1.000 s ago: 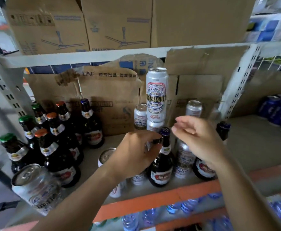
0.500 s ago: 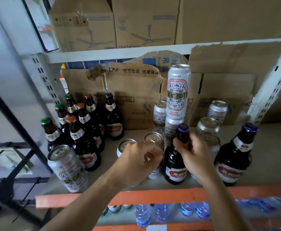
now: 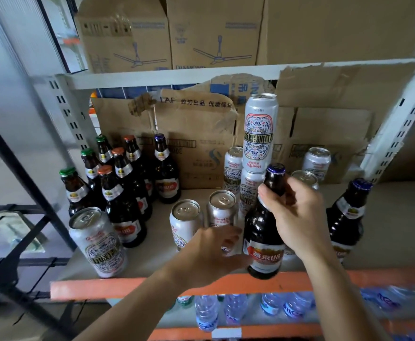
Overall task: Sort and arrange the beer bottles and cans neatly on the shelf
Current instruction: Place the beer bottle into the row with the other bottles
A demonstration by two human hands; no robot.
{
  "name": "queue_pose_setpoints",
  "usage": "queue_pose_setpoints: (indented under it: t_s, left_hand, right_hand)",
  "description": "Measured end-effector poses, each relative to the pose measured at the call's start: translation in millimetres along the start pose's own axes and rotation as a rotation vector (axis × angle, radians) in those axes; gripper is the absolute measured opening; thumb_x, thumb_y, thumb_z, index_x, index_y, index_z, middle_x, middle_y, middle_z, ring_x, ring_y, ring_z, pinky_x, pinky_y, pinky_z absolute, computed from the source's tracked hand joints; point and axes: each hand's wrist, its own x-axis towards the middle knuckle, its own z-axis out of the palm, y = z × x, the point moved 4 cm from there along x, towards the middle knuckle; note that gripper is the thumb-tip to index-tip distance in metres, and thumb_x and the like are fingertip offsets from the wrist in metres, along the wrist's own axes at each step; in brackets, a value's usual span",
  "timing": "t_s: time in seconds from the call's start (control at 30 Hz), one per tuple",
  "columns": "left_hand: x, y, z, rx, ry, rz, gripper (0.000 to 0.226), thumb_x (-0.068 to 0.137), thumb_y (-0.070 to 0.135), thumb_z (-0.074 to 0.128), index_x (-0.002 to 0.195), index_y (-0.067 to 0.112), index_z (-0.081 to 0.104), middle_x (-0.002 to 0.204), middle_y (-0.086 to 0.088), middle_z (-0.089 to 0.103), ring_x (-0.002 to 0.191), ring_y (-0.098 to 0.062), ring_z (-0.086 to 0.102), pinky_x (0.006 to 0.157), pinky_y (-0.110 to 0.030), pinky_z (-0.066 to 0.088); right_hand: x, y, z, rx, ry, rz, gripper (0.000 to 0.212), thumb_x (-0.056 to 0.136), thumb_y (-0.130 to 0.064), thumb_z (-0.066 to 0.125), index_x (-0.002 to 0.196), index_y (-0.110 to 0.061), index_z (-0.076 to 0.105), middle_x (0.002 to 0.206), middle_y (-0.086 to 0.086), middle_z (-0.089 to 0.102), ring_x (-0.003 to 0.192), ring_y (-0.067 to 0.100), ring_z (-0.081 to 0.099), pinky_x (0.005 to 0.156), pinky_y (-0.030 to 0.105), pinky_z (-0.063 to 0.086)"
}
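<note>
On the shelf (image 3: 127, 286), my right hand (image 3: 297, 215) grips the neck of a brown blue-capped beer bottle (image 3: 263, 232), which stands at the front edge. Just to its left, my left hand (image 3: 209, 254) curls its fingers round the lower part of a silver can (image 3: 222, 207); that hand is blurred. Another silver can (image 3: 185, 217) stands beside it. Several brown bottles (image 3: 123, 193) with green, orange and blue caps are grouped at the left. A tall can (image 3: 259, 129) is stacked on shorter cans behind. A second blue-capped bottle (image 3: 346, 217) stands at the right.
A lone can (image 3: 98, 242) stands at the front left corner. More cans (image 3: 317, 161) sit at the back right. Torn cardboard (image 3: 196, 134) lines the back. Boxes (image 3: 214, 33) fill the shelf above, water bottles (image 3: 206, 313) the one below. A black rack (image 3: 17, 168) stands to the left.
My right hand has closed round the blue-capped bottle's neck. My left hand has slid down from the can's top to its lower part. The view has shifted left.
</note>
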Motion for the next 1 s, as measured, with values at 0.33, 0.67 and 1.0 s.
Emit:
queue_pose_setpoints:
  t_s: [0.33, 0.67, 1.0]
  left_hand:
    - [-8, 11, 13, -0.602, -0.271, -0.026, 0.059, 0.070, 0.010, 0.077, 0.123, 0.003, 0.051, 0.100, 0.000, 0.069, 0.094, -0.017, 0.065, 0.083, -0.030, 0.050]
    - [-26, 15, -24, -0.699, -0.127, 0.013, 0.051, 0.066, 0.019, 0.076, 0.113, 0.005, 0.061, 0.102, -0.014, 0.067, 0.097, -0.024, 0.063, 0.090, -0.034, 0.051]
    - [-45, 9, -53, -0.658, -0.015, -0.031, 0.050, 0.065, 0.032, 0.076, 0.110, 0.010, 0.067, 0.101, -0.003, 0.071, 0.096, -0.016, 0.066, 0.084, -0.025, 0.050]
  right_hand:
    - [22, -46, 10, 0.232, -0.032, 0.015, 0.037, 0.074, -0.048, 0.074, 0.081, -0.012, 0.071, 0.063, 0.000, 0.064, 0.061, 0.013, 0.055, 0.063, 0.036, 0.044]
    - [44, -60, 51, 0.406, -0.194, 0.113, 0.030, 0.081, -0.030, 0.078, 0.058, -0.014, 0.068, 0.063, 0.005, 0.064, 0.064, 0.018, 0.062, 0.067, 0.036, 0.049]
    - [52, -71, 93, 0.407, -0.390, 0.213, 0.032, 0.089, -0.036, 0.069, 0.068, -0.012, 0.070, 0.074, 0.010, 0.067, 0.073, 0.026, 0.066, 0.080, 0.049, 0.056]
